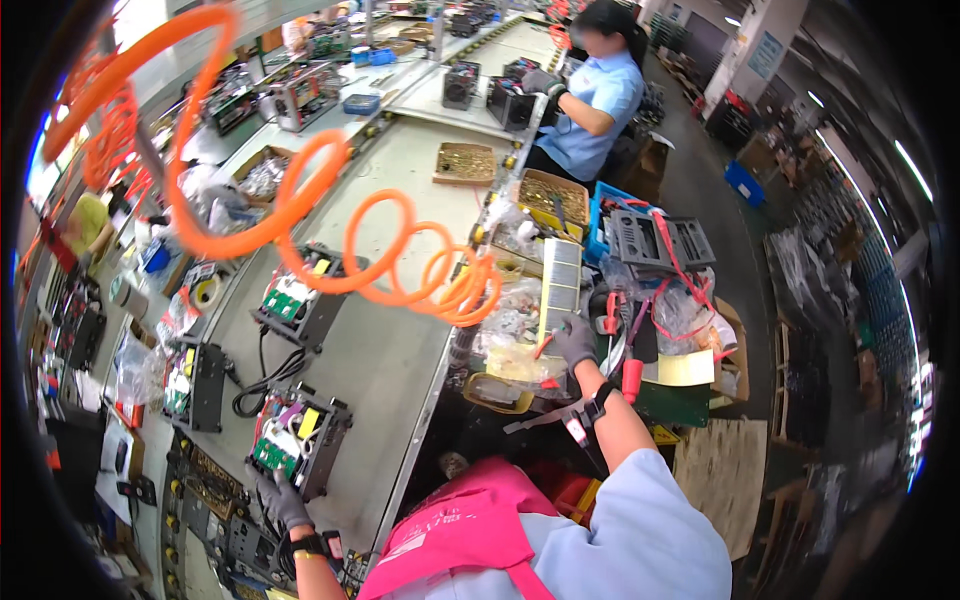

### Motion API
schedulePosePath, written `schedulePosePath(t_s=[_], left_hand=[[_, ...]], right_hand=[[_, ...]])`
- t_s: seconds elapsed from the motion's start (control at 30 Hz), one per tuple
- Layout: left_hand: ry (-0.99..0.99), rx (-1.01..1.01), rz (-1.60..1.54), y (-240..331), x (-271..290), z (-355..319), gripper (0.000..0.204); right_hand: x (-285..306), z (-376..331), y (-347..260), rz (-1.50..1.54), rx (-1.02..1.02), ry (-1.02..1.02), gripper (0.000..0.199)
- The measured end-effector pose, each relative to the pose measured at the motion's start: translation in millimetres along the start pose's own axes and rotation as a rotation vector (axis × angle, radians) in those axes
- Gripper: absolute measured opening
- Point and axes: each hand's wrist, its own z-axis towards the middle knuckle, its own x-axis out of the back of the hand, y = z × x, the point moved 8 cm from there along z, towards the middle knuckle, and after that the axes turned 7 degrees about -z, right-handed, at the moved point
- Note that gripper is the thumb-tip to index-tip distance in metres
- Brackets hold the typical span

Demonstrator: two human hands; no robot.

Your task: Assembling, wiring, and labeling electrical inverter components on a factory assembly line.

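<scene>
My left hand (282, 500), in a grey glove, is at the near end of an open electronic unit (312, 437) with a black metal case, green board and yellow label. Its fingers look stretched out and apart, against or just beside the board's corner. Over on the right bench, my gloved right hand (576, 343) is closed at the lower end of a long sheet of pale labels (561, 290). A small orange-red handle (543, 347) shows beside its fingertips; whether the fingers hold it is hidden. A red-handled tool (631, 380) lies just right of this hand.
Two similar units (305, 295) (195, 385) stand on the conveyor (385, 360), with a black cable (265, 385) between. An orange coiled hose (300, 210) hangs across. Parts trays (465, 163) and grey metal panels (660, 240) lie farther off. A co-worker (598, 95) handles black units beyond.
</scene>
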Motion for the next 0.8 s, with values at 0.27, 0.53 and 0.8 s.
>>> schedulePosePath(t_s=[0.27,0.53,0.8], left_hand=[[0.163,0.134,0.178,-51,37,-48,0.057],[0.166,0.24,0.038,-74,29,-40,0.068],[0.418,-0.256,0.297,31,34,-57,0.062]], right_hand=[[107,-71,185,0.033,-1.226,0.696,0.057],[82,-103,363,0.797,-1.355,0.638,0.036],[164,-86,251,0.172,-0.675,0.969,0.021]])
